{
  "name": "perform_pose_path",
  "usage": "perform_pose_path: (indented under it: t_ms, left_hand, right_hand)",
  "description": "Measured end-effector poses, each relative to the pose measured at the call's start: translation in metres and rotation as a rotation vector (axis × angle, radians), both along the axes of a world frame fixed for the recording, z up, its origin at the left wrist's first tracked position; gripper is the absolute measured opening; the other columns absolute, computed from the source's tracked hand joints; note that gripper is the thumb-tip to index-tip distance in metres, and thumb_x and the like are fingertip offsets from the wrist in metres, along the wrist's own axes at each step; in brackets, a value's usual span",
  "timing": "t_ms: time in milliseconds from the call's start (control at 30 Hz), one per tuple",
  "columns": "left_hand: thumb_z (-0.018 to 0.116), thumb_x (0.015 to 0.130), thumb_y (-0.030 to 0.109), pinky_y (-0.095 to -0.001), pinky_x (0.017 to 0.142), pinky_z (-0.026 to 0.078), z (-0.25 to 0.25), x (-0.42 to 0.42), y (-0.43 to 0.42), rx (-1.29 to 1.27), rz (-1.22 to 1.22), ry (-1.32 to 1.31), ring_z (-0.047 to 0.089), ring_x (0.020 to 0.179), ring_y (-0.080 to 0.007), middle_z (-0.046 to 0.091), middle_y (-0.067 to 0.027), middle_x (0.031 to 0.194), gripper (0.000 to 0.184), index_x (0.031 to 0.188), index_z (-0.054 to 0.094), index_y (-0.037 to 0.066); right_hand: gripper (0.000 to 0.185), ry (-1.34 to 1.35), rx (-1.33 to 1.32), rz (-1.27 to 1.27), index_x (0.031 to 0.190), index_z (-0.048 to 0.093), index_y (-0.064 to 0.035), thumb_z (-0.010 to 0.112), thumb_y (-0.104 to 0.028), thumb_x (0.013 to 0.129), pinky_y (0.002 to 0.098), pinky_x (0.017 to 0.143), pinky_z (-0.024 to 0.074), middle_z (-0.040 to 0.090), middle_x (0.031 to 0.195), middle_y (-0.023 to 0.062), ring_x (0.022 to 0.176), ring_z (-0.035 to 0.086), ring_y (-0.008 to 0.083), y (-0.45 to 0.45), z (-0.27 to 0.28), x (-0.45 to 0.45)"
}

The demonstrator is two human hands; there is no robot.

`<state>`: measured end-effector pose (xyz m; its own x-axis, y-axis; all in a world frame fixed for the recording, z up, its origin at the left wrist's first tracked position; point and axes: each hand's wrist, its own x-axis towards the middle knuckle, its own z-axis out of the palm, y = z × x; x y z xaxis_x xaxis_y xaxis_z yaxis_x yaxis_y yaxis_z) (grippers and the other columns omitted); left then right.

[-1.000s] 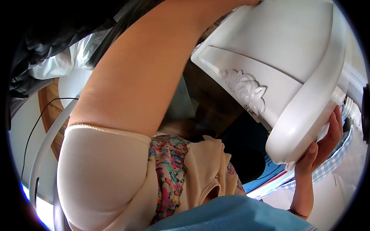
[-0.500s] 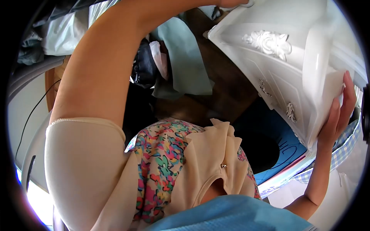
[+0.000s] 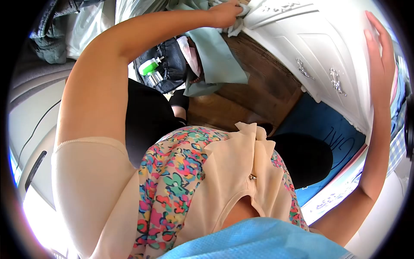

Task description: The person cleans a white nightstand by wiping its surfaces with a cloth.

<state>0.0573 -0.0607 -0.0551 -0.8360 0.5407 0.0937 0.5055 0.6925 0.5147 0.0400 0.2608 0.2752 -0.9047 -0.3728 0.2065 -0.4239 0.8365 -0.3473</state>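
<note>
A white cabinet (image 3: 321, 52) with carved trim and ornate silver handles stands ahead on the right. My left hand (image 3: 226, 14) reaches across to its far left corner, fingers closed round a greyish-white cloth (image 3: 238, 23). The cloth is bunched against the cabinet's edge. At the right, my right hand (image 3: 381, 54) lies along the cabinet's near side, its fingers stretched out and apart, holding nothing.
A black bag (image 3: 174, 64) rests on the left, with a green-and-white bottle (image 3: 150, 67) on it. Grey-green cloth (image 3: 217, 56) hangs beside it over the wooden floor (image 3: 258, 64). A blue panel (image 3: 310, 116) with dark lettering stands below the cabinet. Plastic-covered items (image 3: 88, 28) fill the upper left.
The view has shifted, bringing my left hand and its cloth into fuller view. My right hand has moved up in the picture, and its fingers now extend along the cabinet's side.
</note>
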Motion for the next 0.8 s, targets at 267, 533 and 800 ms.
perform_pose_path:
  t_ms: [267, 533, 800]
  left_hand:
    - [0.053, 0.081, -0.001, -0.0416, 0.094, 0.049, 0.051, 0.055, -0.009, -0.258, -0.066, -0.123, 0.058, 0.111, -0.034, 0.056, -0.0134, 0.12, 0.033, 0.112, 0.062, 0.003]
    - [0.054, 0.084, 0.009, -0.0463, 0.081, 0.049, -0.044, 0.017, -0.03, -0.212, 0.127, 0.11, 0.058, 0.094, -0.0361, 0.057, -0.0159, 0.101, 0.023, 0.104, 0.064, 0.006]
    - [0.059, 0.082, 0.01, -0.0499, 0.091, 0.051, 0.031, 0.078, 0.084, -0.3, 0.791, -0.2, 0.061, 0.104, -0.0414, 0.054, -0.0229, 0.124, 0.027, 0.106, 0.066, -0.001]
  right_hand:
    - [0.038, 0.2, -0.073, 0.451, 0.127, 0.055, -0.0017, 0.063, -0.014, 0.091, 0.0363, 0.107, 0.0366, 0.057, 0.126, 0.0162, 0.123, 0.052, 0.0262, -0.008, 0.002, 0.017]
    - [0.027, 0.267, -0.08, 0.272, 0.114, 0.06, 0.0011, 0.061, -0.02, 0.096, 0.0326, 0.098, 0.0434, 0.063, 0.109, 0.0125, 0.107, 0.059, 0.0202, -0.015, 0.0, 0.036]
    - [0.031, 0.547, 0.01, 0.358, 0.116, 0.059, 0.0009, 0.063, -0.02, 0.094, 0.0341, 0.096, 0.0447, 0.062, 0.11, 0.0131, 0.106, 0.059, 0.0223, 0.002, -0.024, 0.051]
